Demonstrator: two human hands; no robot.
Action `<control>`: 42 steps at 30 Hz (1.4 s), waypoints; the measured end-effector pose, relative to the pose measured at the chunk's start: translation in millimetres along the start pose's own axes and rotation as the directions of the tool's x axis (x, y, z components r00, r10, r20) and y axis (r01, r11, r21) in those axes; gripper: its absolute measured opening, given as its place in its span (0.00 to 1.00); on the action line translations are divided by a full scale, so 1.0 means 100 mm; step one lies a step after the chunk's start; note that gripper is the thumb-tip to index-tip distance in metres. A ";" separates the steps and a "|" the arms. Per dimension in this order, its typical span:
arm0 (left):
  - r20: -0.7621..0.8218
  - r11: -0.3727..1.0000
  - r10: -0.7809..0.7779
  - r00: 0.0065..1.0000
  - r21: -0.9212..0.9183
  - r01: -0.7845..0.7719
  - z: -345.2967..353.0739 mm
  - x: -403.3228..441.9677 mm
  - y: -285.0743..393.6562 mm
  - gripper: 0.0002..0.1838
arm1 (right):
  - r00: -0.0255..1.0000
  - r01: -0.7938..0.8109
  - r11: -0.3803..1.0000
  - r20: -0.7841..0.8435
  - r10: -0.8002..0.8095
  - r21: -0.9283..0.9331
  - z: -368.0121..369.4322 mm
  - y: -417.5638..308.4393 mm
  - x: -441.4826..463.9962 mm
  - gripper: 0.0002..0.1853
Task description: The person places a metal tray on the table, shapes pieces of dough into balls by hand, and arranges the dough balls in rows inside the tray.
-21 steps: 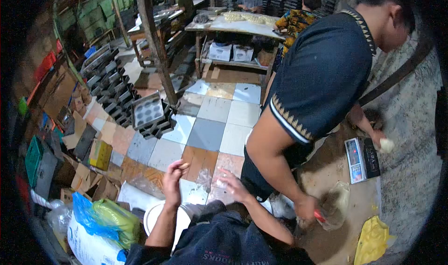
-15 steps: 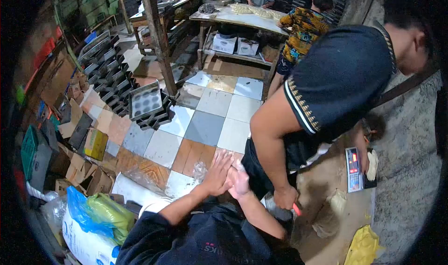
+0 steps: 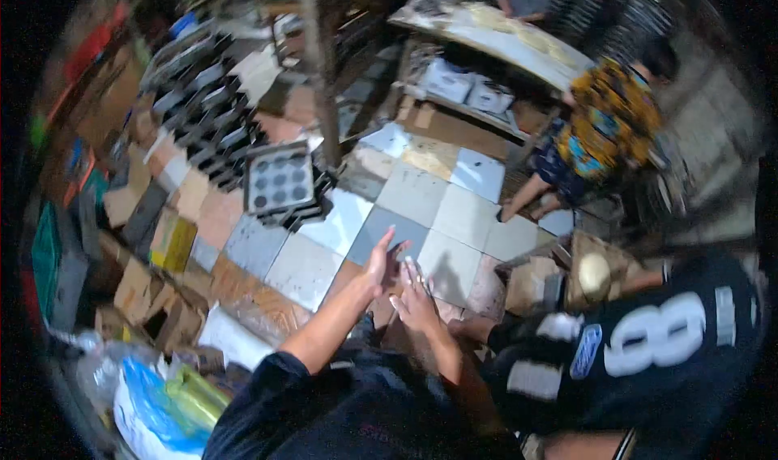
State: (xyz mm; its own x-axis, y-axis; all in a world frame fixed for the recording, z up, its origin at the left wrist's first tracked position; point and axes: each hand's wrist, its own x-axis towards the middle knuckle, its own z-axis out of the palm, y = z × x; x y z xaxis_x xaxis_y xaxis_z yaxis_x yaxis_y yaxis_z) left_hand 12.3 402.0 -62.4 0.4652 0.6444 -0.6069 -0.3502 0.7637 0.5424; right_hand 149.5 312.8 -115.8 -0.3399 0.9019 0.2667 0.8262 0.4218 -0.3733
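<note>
My left hand (image 3: 378, 264) is raised above the tiled floor, fingers stretched and palm turned inward. Close beside it is my right hand (image 3: 416, 299), fingers spread and somewhat blurred. Neither hand appears to hold anything, and a small gap shows between them. Below them lie the floor tiles (image 3: 405, 192). To my right leans a co-worker in a black shirt (image 3: 673, 338) bearing a white 8. Near that person's arm is a pale round lump (image 3: 594, 273), possibly dough, at an open cardboard box (image 3: 579, 245).
Dark metal trays (image 3: 279, 180) are stacked on the floor ahead. A wooden post (image 3: 318, 71) stands behind them. Boxes (image 3: 173, 241) and plastic bags (image 3: 162, 403) crowd the left. Another person in a patterned shirt (image 3: 612, 119) is near the long table (image 3: 519, 34).
My hands have parted from being pressed together. The view has swung right. The co-worker in black has moved from beside the scale to lower right, and the scale is out of view.
</note>
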 end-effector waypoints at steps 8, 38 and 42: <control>-0.458 0.900 0.433 0.776 0.271 -0.342 -2.20 -0.05 0.68 0.22 | 0.448 -0.547 0.834 0.818 0.361 -0.069 1.02 1.29 0.37 0.31; -0.898 0.887 -0.424 0.119 -0.385 0.256 -3.07 -0.24 -0.61 0.16 | 0.448 -0.470 0.864 0.796 0.408 -0.179 6.63 1.17 5.25 0.23; -0.912 0.898 -0.389 0.128 -0.344 0.274 -3.15 -0.24 -0.57 0.17 | 0.588 -0.486 0.866 0.689 0.423 -0.118 6.48 1.08 5.28 0.13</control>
State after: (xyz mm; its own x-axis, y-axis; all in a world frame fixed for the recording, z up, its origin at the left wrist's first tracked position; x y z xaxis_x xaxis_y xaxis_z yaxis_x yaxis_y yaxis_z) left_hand -234.9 355.2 -262.2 -0.5456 -0.1781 -0.8189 -0.4673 0.8758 0.1208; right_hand -231.9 894.8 -590.7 -0.1596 0.7734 -0.6135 0.9336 -0.0838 -0.3485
